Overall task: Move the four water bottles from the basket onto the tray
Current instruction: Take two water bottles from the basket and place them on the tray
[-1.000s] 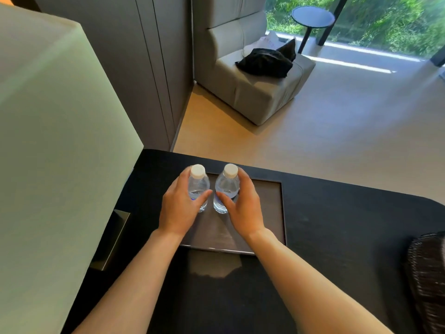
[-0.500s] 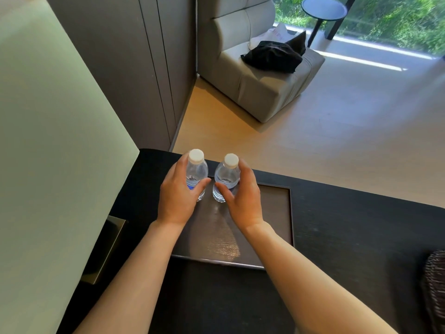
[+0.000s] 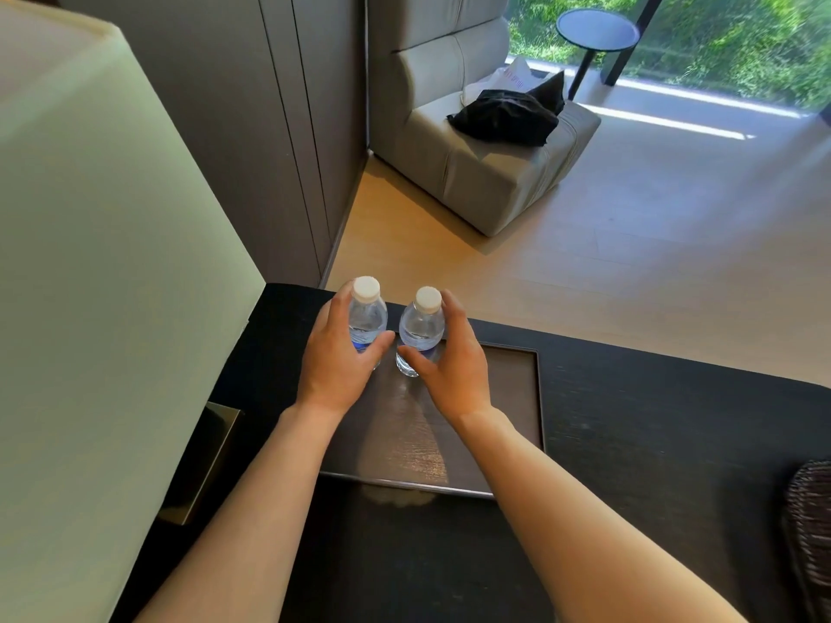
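Two clear water bottles with white caps stand upright, side by side, at the far left end of the dark tray (image 3: 503,397). My left hand (image 3: 335,366) wraps the left bottle (image 3: 366,319) and hides its base. My right hand (image 3: 454,366) curls around the right bottle (image 3: 421,328), thumb low on its near side, fingers behind near the cap. That bottle's base rests on the tray. The woven basket (image 3: 809,537) shows only at the right edge; its inside is out of view.
A large pale lampshade (image 3: 103,285) fills the left side, its brass base (image 3: 202,460) standing on the black table (image 3: 652,442) just left of the tray. The table's far edge lies right behind the bottles.
Both hands have carried the bottles slightly toward the tray's far left corner. The left bottle now sits a little farther back than the right one.
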A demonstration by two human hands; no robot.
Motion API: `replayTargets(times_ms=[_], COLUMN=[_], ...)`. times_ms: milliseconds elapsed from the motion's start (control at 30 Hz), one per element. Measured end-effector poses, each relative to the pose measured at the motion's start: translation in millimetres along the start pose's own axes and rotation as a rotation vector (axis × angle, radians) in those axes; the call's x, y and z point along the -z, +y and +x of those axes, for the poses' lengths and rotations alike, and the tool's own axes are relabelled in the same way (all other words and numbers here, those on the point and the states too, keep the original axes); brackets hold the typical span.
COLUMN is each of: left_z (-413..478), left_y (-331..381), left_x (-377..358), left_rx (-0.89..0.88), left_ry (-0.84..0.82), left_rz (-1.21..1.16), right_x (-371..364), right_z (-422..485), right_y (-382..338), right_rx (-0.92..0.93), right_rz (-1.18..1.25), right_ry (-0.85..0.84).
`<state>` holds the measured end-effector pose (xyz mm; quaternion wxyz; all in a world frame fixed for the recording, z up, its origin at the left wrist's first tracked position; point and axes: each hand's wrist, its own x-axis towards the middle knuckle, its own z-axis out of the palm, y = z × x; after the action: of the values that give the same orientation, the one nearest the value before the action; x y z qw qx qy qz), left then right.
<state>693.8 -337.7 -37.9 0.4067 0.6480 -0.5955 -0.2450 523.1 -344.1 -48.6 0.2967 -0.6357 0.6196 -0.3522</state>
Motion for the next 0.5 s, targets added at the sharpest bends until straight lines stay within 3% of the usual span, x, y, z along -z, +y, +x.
replayTargets(times_ms=[233,500], left_z=[-33,-153], left_y=[21,49], left_x=[15,9], left_rx=[0.107,0.228], left_ry=[0.017,-0.090], left_rz=[0.083,0.245], right_x=[34,107], right_z=[-36,-141], right_y=[0,30], right_rx=[-0.040,-0.111], right_rz=[-0.163,-0.379], right_ry=[-0.050,-0.104])
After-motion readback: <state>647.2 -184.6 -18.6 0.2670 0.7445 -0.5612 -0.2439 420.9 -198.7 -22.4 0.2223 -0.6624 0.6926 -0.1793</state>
